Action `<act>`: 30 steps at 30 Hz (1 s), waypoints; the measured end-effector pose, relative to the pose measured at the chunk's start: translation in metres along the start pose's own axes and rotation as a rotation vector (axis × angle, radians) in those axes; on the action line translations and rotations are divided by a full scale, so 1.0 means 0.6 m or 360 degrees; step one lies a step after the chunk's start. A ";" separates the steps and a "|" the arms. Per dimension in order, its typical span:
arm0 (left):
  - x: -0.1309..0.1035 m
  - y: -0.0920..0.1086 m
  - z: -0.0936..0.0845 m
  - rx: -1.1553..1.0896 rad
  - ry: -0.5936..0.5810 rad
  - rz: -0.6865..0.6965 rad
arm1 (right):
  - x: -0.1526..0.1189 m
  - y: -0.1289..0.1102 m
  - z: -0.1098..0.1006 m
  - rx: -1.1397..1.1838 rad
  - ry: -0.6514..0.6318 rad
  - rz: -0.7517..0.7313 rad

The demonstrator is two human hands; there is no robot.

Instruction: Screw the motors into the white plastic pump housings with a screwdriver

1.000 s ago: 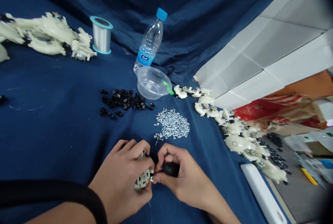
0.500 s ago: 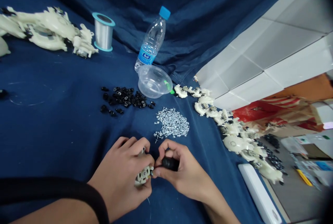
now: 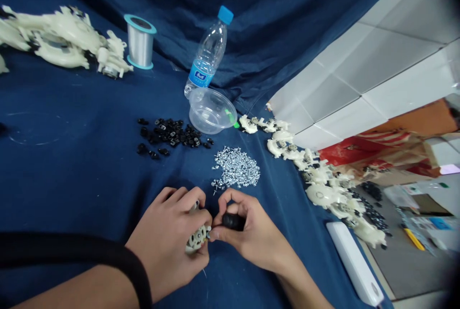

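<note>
My left hand [image 3: 176, 237] is closed around a cream plastic reel body [image 3: 197, 239]; much of that part is hidden under the fingers. Close beside it, my right hand [image 3: 247, 232] has a rounded black handle [image 3: 233, 221] tucked in its curled fingers. What kind of tool it is does not show. Its thumb and index finger pinch at the right edge of the reel body, on something too small to make out. Just beyond the hands lies a pile of small silver screws [image 3: 236, 167], with a heap of small black parts [image 3: 172, 132] to its left.
A clear plastic bowl [image 3: 212, 115] and a water bottle [image 3: 208, 55] stand behind the heaps, left of them a spool of clear line [image 3: 140, 43]. Cream reel bodies lie at far left [image 3: 68, 36] and along the right [image 3: 323, 194], near a long white box [image 3: 354, 263].
The view has shifted slightly. Both hands keep nearly the same hold on the reel body and black handle, with only a small movement of the right fingers.
</note>
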State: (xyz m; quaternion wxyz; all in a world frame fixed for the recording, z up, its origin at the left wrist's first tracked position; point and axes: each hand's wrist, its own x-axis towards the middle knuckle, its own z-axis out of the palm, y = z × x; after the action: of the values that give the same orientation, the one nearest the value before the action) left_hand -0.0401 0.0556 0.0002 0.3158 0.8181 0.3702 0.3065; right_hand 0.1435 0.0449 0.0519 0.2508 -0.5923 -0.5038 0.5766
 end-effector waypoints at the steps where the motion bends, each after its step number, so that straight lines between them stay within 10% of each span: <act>1: 0.000 0.000 0.000 0.0001 -0.0001 0.0003 | -0.001 0.000 0.000 -0.0020 0.0018 -0.0010; 30: 0.000 0.001 -0.003 0.0045 -0.0071 0.0017 | 0.000 0.001 -0.005 0.0076 -0.0115 0.0051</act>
State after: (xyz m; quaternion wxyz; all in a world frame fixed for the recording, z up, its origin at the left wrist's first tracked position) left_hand -0.0414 0.0555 0.0020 0.3108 0.8310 0.3629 0.2847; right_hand 0.1463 0.0455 0.0519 0.2372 -0.5730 -0.4891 0.6133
